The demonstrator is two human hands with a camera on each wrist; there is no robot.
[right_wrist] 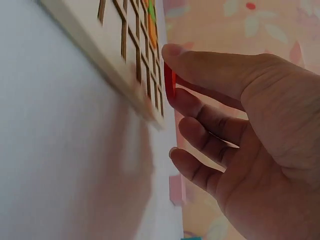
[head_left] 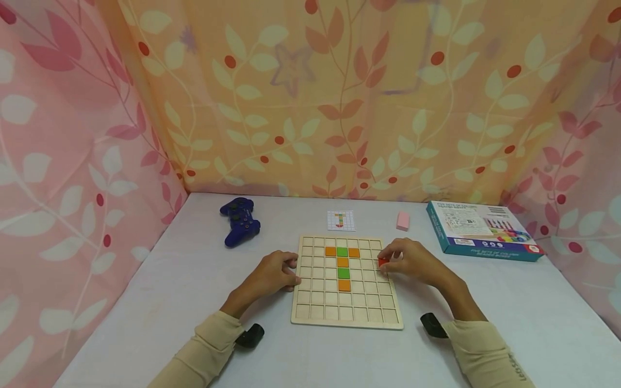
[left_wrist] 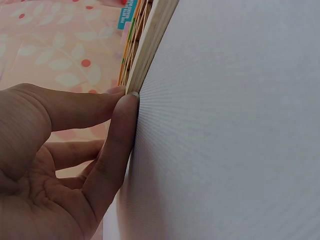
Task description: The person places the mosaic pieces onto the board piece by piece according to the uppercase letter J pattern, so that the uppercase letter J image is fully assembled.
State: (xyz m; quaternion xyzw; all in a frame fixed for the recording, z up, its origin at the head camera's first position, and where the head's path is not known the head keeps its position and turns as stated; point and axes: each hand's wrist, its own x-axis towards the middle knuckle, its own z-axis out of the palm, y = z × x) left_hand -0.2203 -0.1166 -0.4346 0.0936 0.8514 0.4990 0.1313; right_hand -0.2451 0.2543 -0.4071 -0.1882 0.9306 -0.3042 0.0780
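A square wooden grid board (head_left: 317, 313) lies on the white table. Orange tiles (head_left: 343, 262) and two green tiles (head_left: 343, 274) form a T-like shape in its cells. My left hand (head_left: 273, 274) pinches the board's left edge between thumb and finger; the left wrist view shows the fingertips (left_wrist: 131, 97) right at the wooden rim. Over the board's right side, my right hand (head_left: 412, 262) pinches a red tile (right_wrist: 170, 82) by its edges between thumb and index finger. Its other fingers are loosely bent, away from the board.
Behind the board lies a small card (head_left: 341, 220) with a coloured J-like pattern on a grid. A pink eraser-like block (head_left: 402, 221) is to its right, then a flat box (head_left: 485, 231). A blue game controller (head_left: 240, 222) lies at the back left. Patterned curtains enclose the table.
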